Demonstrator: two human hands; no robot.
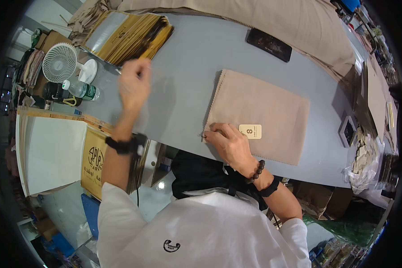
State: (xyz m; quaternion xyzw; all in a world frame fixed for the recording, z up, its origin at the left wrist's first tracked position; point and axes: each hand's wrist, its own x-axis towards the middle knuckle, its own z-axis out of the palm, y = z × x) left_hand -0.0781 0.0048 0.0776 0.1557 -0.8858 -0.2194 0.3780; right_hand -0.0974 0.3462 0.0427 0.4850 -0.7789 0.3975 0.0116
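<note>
In front of me a folded beige cloth [263,100] with zigzag-cut edges lies flat on the table. A small cream card [251,131] with dark print rests on it. My right hand [231,145] is over the cloth's near left corner, its fingers curled and pinching the edge, where a tiny dark thing shows. Raised above the table at the left is my left hand [135,85], smeared by motion, so its grip is unclear. Beyond it lies a stack of gold-coloured flat packages [129,38] in clear film.
A white fan [60,62] and a water bottle [82,90] stand at the left, above an open box [51,149]. A black phone [269,45] lies at the back, before a long beige fabric pile [254,15]. A small framed object [347,130] is at the right.
</note>
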